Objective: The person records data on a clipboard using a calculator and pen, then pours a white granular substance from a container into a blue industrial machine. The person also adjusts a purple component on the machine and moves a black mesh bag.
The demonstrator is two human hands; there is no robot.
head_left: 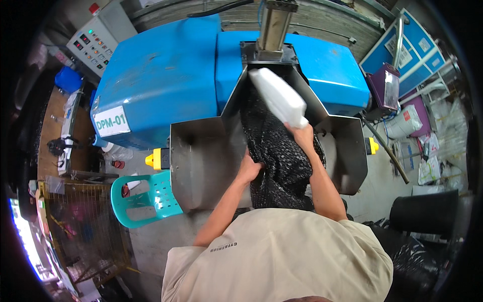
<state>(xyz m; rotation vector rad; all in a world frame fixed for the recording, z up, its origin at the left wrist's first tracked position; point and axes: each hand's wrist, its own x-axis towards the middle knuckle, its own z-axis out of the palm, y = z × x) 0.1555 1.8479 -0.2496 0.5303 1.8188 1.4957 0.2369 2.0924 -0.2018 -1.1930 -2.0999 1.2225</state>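
Observation:
A long white, blurred object (282, 95), wider toward me, slants above the metal trough; its exact kind cannot be made out. My right hand (303, 138) is closed round its near end. Below it, black textured sheeting (276, 156) with a woven look runs from the trough's narrow far part down toward my body. My left hand (248, 168) grips the left edge of this sheeting, thumb on top and the other fingers partly hidden. The steel trough (196, 161) spreads to both sides of the sheeting.
A large blue machine (161, 75) stands behind the trough, with a metal cylinder (274, 30) above its middle. Yellow switch boxes (158, 159) sit on the trough's sides. A turquoise plastic chair (136, 219) is at left, a control panel (93, 45) at far left, black bags (417, 267) at right.

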